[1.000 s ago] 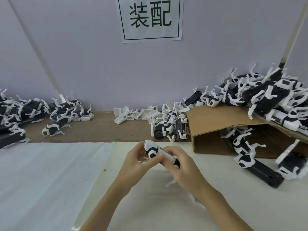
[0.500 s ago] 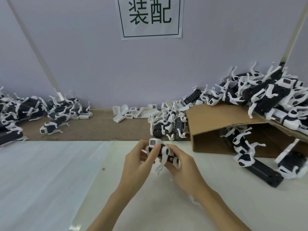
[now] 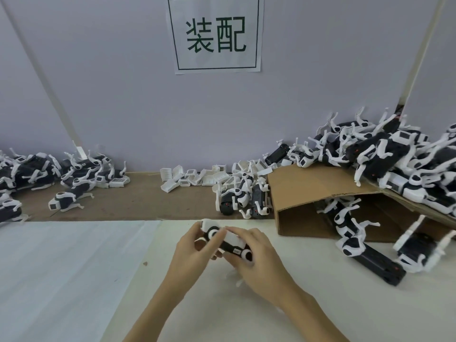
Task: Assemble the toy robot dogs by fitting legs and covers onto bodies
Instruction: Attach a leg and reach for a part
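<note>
A black and white toy robot dog (image 3: 228,239) is held above the white table sheet (image 3: 74,280) at the centre. My left hand (image 3: 195,250) grips its front end, thumb across the white side. My right hand (image 3: 256,255) grips its rear end from the right, fingers curled over the top. The dog lies on its side with round white leg joints showing; its underside is hidden by my fingers.
Loose white covers (image 3: 197,178) lie on the brown strip by the wall. A tipped cardboard box (image 3: 320,193) spills unfinished dogs (image 3: 357,233) at right, with a big heap (image 3: 399,159) on top. Finished dogs (image 3: 66,196) are piled at left.
Both hands have turned the dog over between them: its legs pointed toward me half a second ago, now its side with the round joints faces up.
</note>
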`<act>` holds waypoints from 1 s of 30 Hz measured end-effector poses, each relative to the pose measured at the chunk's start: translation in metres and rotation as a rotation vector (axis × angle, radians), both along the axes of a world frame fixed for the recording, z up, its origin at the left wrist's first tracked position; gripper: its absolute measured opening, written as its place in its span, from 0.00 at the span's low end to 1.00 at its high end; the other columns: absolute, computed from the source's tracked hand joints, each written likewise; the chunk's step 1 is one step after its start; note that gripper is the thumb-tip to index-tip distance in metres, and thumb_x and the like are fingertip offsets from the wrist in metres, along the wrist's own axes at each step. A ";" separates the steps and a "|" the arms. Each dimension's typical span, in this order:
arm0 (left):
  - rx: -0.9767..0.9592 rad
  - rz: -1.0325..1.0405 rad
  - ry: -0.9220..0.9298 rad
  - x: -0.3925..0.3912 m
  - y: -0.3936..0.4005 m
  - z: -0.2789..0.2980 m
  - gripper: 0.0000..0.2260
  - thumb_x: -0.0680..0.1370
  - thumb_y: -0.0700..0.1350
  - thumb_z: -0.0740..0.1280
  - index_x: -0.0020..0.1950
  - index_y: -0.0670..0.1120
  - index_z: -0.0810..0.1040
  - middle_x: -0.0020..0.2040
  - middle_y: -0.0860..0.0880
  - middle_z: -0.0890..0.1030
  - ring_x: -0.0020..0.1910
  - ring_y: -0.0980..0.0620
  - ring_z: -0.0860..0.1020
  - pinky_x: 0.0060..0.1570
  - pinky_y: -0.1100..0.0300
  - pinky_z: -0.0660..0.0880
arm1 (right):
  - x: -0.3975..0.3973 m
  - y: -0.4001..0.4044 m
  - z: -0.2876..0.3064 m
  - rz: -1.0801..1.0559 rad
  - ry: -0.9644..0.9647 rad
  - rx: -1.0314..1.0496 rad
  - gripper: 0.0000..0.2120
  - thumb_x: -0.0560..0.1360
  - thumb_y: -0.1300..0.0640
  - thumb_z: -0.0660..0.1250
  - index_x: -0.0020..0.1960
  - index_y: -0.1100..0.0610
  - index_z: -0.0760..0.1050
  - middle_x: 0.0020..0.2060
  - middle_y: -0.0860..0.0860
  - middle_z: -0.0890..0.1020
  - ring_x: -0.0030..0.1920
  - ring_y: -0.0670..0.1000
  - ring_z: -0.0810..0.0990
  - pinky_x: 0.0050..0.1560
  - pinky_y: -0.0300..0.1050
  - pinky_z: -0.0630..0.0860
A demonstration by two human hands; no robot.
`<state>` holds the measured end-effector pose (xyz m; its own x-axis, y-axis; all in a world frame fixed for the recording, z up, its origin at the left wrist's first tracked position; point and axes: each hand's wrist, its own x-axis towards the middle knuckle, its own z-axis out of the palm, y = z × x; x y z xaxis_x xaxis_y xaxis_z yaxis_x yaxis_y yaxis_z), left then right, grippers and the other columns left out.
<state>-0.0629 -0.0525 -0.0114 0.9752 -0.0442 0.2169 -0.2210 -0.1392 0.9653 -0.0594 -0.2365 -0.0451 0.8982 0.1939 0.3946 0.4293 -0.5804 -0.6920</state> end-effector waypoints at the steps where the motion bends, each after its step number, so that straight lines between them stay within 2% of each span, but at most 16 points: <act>1: -0.041 0.013 0.018 0.003 0.004 -0.001 0.18 0.77 0.61 0.73 0.56 0.47 0.83 0.48 0.46 0.87 0.43 0.46 0.86 0.45 0.54 0.81 | -0.001 -0.001 0.003 0.028 0.080 0.046 0.27 0.78 0.37 0.68 0.76 0.35 0.66 0.60 0.36 0.72 0.62 0.34 0.71 0.57 0.23 0.69; 3: -0.139 -0.008 0.070 0.008 0.013 -0.003 0.20 0.77 0.61 0.70 0.56 0.47 0.85 0.48 0.44 0.88 0.44 0.45 0.86 0.49 0.52 0.80 | -0.002 -0.004 0.010 0.090 0.203 0.130 0.27 0.77 0.31 0.64 0.75 0.33 0.67 0.62 0.36 0.74 0.59 0.35 0.77 0.56 0.29 0.75; 6: -0.197 -0.049 0.093 0.013 0.025 -0.007 0.18 0.76 0.63 0.69 0.55 0.52 0.87 0.50 0.43 0.88 0.47 0.47 0.86 0.54 0.50 0.77 | -0.003 -0.005 0.015 0.174 0.302 0.246 0.21 0.76 0.35 0.69 0.67 0.38 0.76 0.55 0.42 0.83 0.51 0.48 0.85 0.49 0.47 0.84; 9: -0.224 -0.002 0.118 0.021 0.027 -0.012 0.22 0.76 0.66 0.66 0.59 0.53 0.86 0.53 0.43 0.88 0.53 0.44 0.87 0.56 0.45 0.79 | 0.002 -0.008 0.030 0.180 0.397 0.341 0.20 0.75 0.40 0.73 0.62 0.49 0.81 0.49 0.52 0.84 0.45 0.58 0.87 0.57 0.61 0.82; 11: -0.358 0.035 0.165 0.027 0.028 -0.013 0.27 0.78 0.68 0.59 0.66 0.51 0.82 0.56 0.42 0.88 0.56 0.40 0.86 0.54 0.42 0.79 | 0.013 -0.015 0.055 0.225 0.502 0.482 0.21 0.79 0.45 0.72 0.63 0.61 0.81 0.49 0.60 0.80 0.45 0.59 0.85 0.59 0.62 0.82; 13: -0.436 0.071 0.173 0.029 0.032 -0.011 0.30 0.81 0.68 0.55 0.68 0.48 0.79 0.57 0.41 0.87 0.54 0.37 0.86 0.51 0.42 0.79 | 0.027 -0.034 0.095 0.195 0.529 0.834 0.25 0.81 0.47 0.69 0.68 0.67 0.76 0.52 0.61 0.78 0.49 0.53 0.85 0.59 0.51 0.83; 14: -0.433 0.092 0.167 0.029 0.033 -0.010 0.30 0.82 0.68 0.54 0.67 0.47 0.80 0.56 0.41 0.87 0.53 0.37 0.86 0.50 0.42 0.80 | 0.033 -0.045 0.119 0.179 0.505 1.068 0.31 0.80 0.44 0.68 0.73 0.67 0.71 0.54 0.58 0.79 0.52 0.47 0.85 0.62 0.44 0.81; 15: -0.407 0.115 0.163 0.029 0.034 -0.010 0.30 0.83 0.67 0.54 0.65 0.45 0.81 0.55 0.41 0.87 0.50 0.37 0.86 0.48 0.43 0.80 | 0.043 -0.057 0.139 0.225 0.386 1.235 0.39 0.79 0.40 0.68 0.79 0.64 0.62 0.58 0.57 0.79 0.58 0.46 0.84 0.66 0.43 0.77; 16: -0.374 0.132 0.166 0.028 0.035 -0.011 0.29 0.84 0.65 0.54 0.62 0.44 0.82 0.53 0.41 0.87 0.47 0.38 0.86 0.47 0.45 0.80 | 0.046 -0.063 0.153 0.278 0.342 1.392 0.46 0.77 0.37 0.68 0.83 0.60 0.52 0.64 0.62 0.78 0.63 0.52 0.83 0.69 0.47 0.76; 17: -0.339 0.143 0.166 0.027 0.034 -0.012 0.28 0.85 0.63 0.54 0.60 0.42 0.84 0.51 0.40 0.87 0.45 0.39 0.86 0.45 0.46 0.80 | 0.048 -0.066 0.162 0.289 0.357 1.552 0.49 0.76 0.35 0.68 0.84 0.54 0.46 0.69 0.68 0.74 0.65 0.62 0.82 0.69 0.55 0.76; 18: -0.301 0.149 0.164 0.026 0.032 -0.012 0.27 0.86 0.61 0.55 0.57 0.41 0.85 0.49 0.41 0.87 0.43 0.41 0.85 0.44 0.48 0.80 | 0.050 -0.064 0.165 0.344 0.444 1.577 0.47 0.77 0.33 0.66 0.84 0.51 0.47 0.70 0.71 0.72 0.65 0.68 0.80 0.68 0.61 0.76; 19: -0.251 0.163 0.156 0.024 0.029 -0.012 0.25 0.87 0.59 0.57 0.54 0.41 0.85 0.48 0.42 0.87 0.42 0.44 0.84 0.43 0.50 0.80 | 0.053 -0.056 0.160 0.346 0.536 1.497 0.43 0.79 0.32 0.63 0.84 0.51 0.50 0.69 0.71 0.73 0.64 0.70 0.80 0.66 0.63 0.76; 21: -0.083 0.221 0.091 0.020 0.026 -0.014 0.18 0.88 0.54 0.61 0.50 0.44 0.85 0.45 0.47 0.86 0.43 0.49 0.82 0.44 0.55 0.78 | 0.055 -0.032 0.133 0.320 0.608 1.304 0.36 0.81 0.33 0.60 0.81 0.54 0.61 0.65 0.68 0.80 0.62 0.67 0.83 0.62 0.60 0.78; 24: 0.239 0.360 -0.048 0.023 0.028 -0.023 0.09 0.86 0.48 0.66 0.47 0.49 0.81 0.45 0.55 0.83 0.46 0.54 0.80 0.48 0.59 0.76 | 0.061 0.012 0.088 0.301 0.719 1.279 0.33 0.82 0.37 0.60 0.75 0.61 0.71 0.60 0.61 0.84 0.54 0.60 0.86 0.56 0.53 0.79; 27: 0.388 0.501 -0.034 0.043 0.050 -0.021 0.05 0.84 0.46 0.66 0.51 0.47 0.80 0.50 0.53 0.80 0.55 0.50 0.78 0.56 0.56 0.74 | 0.075 0.064 0.056 0.259 0.845 1.316 0.27 0.84 0.44 0.59 0.72 0.64 0.75 0.52 0.58 0.85 0.45 0.56 0.85 0.52 0.49 0.78; 30: 0.581 0.586 0.020 0.079 0.098 -0.006 0.10 0.84 0.49 0.66 0.60 0.45 0.80 0.61 0.46 0.77 0.65 0.44 0.73 0.65 0.53 0.71 | 0.101 0.118 0.039 0.243 0.919 1.294 0.22 0.86 0.47 0.58 0.68 0.62 0.77 0.47 0.56 0.85 0.43 0.54 0.82 0.47 0.47 0.79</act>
